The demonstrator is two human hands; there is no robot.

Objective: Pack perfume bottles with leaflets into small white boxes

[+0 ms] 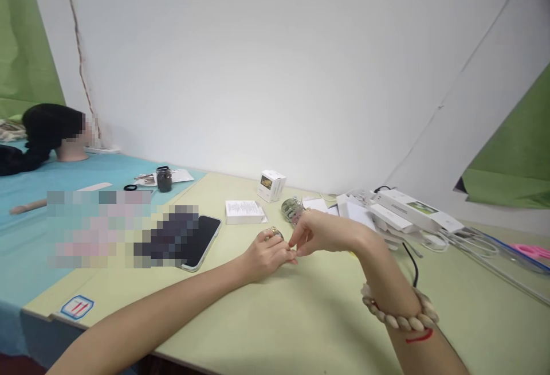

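My left hand [267, 256] rests low over the yellow-green tabletop, its fingers curled and drawn together. Just behind its knuckles shows the top of a small round thing with gold trim [275, 232]; whether the fingers grip it is hidden. From the right, my right hand [320, 233] reaches in, thumb and fingertips pinched at the left fingertips. What lies in the pinch is too small to make out. A clear, greenish rounded container [293, 210] stands right behind my right hand. Shell-like pieces form a bracelet [401, 316] on the right wrist.
A flat white box [244, 213] and small upright boxes [270, 186] stand beyond my hands. Left are a phone [206, 240], a dark jar [164, 180] and a black-haired mannequin head [55, 128]. White boxes [412, 209], cables and pink scissors [530, 250] lie right.
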